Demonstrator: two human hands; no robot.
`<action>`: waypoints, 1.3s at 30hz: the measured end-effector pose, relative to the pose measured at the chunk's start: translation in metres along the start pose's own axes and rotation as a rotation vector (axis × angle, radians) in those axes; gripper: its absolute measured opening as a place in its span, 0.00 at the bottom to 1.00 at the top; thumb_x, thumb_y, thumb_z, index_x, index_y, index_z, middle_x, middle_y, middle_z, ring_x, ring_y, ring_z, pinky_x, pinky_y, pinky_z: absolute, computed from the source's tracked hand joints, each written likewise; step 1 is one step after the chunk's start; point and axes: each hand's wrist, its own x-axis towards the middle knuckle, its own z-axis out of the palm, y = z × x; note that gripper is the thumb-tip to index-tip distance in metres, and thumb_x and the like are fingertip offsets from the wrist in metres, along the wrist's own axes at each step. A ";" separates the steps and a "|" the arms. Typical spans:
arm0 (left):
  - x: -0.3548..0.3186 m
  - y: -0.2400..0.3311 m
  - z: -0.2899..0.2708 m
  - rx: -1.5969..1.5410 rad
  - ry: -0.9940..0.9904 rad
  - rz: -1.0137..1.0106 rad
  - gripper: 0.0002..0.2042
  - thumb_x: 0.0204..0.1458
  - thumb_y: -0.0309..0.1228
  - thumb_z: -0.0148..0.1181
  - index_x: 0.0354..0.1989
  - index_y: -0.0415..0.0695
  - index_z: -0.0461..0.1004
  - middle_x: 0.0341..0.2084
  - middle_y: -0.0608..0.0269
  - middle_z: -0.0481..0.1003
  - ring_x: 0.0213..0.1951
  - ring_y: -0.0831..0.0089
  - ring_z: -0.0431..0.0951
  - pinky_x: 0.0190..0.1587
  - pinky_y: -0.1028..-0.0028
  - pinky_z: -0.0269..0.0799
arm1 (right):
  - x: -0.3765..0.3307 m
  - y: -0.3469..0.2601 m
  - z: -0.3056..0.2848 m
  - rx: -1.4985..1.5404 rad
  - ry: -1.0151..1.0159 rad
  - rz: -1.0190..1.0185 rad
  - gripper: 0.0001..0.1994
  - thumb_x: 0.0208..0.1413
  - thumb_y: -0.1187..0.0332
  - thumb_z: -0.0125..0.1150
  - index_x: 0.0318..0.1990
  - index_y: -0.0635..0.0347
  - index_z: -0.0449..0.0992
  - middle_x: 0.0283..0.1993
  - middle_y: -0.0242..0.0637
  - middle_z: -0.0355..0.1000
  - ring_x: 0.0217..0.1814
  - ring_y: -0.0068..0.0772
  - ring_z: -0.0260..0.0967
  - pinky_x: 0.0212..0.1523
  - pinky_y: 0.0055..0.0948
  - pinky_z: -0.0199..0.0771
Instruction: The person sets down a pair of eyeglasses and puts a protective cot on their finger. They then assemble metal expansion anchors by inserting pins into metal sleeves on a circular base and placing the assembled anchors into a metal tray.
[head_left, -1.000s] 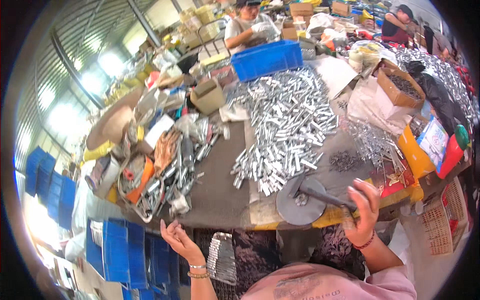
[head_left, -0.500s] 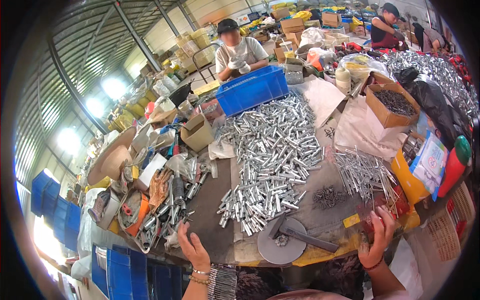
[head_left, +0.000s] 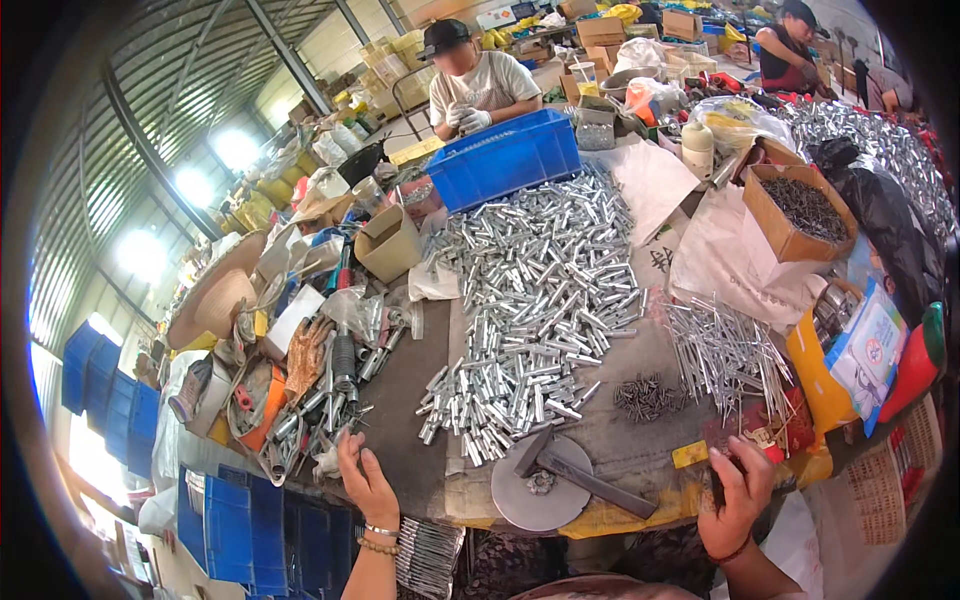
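Observation:
My left hand (head_left: 367,487) is held at the table's near edge, fingers up and apart, with nothing in it. It is nearest to the bare dark mat and the tool clutter on its left. At the right near corner my right hand (head_left: 736,498) has its fingers bent and apart, with no held thing visible; its thumb tip looks dark. Between the hands, a hammer (head_left: 590,478) lies across a round grey metal disc (head_left: 530,505). Beyond them spreads a big heap of silver metal tubes (head_left: 545,290). Small dark screws or pins (head_left: 650,398) and long thin metal rods (head_left: 728,350) lie right of it.
A blue crate (head_left: 505,158) stands behind the heap, before a person in white gloves (head_left: 480,90). Left are an open cardboard box (head_left: 388,245), a straw hat (head_left: 215,290) and a stained glove (head_left: 306,358). A carton of dark nails (head_left: 800,210) stands right. Blue bins (head_left: 235,530) stand lower left.
The view has shifted slightly. My left hand sits a little lower and further left; my right hand is also a little lower, its fingers more bent. The hammer and heap look undisturbed.

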 end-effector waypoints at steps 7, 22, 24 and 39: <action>-0.002 -0.006 0.000 -0.060 0.005 -0.025 0.23 0.74 0.34 0.51 0.72 0.36 0.65 0.58 0.47 0.77 0.57 0.59 0.78 0.63 0.62 0.71 | 0.004 -0.004 -0.002 0.008 -0.044 0.016 0.22 0.49 0.74 0.67 0.55 0.57 0.83 0.60 0.45 0.74 0.63 0.55 0.72 0.63 0.51 0.69; 0.001 0.012 0.001 0.033 -0.059 0.067 0.27 0.70 0.40 0.57 0.71 0.36 0.67 0.55 0.46 0.78 0.54 0.53 0.80 0.60 0.58 0.72 | 0.012 -0.018 0.006 -0.132 0.020 0.052 0.23 0.54 0.69 0.67 0.59 0.58 0.80 0.62 0.45 0.73 0.65 0.55 0.69 0.66 0.49 0.66; 0.000 0.012 0.000 0.025 -0.043 0.062 0.27 0.70 0.40 0.57 0.71 0.36 0.68 0.54 0.46 0.79 0.54 0.53 0.80 0.60 0.58 0.72 | 0.015 -0.021 0.003 0.023 0.024 0.119 0.22 0.55 0.68 0.67 0.59 0.59 0.80 0.62 0.46 0.72 0.66 0.54 0.69 0.67 0.47 0.66; 0.005 0.020 -0.002 0.092 -0.098 0.020 0.29 0.65 0.40 0.64 0.71 0.40 0.69 0.47 0.55 0.82 0.51 0.57 0.80 0.59 0.58 0.69 | 0.013 -0.019 0.019 -0.258 0.037 0.234 0.31 0.56 0.75 0.62 0.70 0.61 0.71 0.73 0.50 0.64 0.76 0.60 0.59 0.78 0.53 0.52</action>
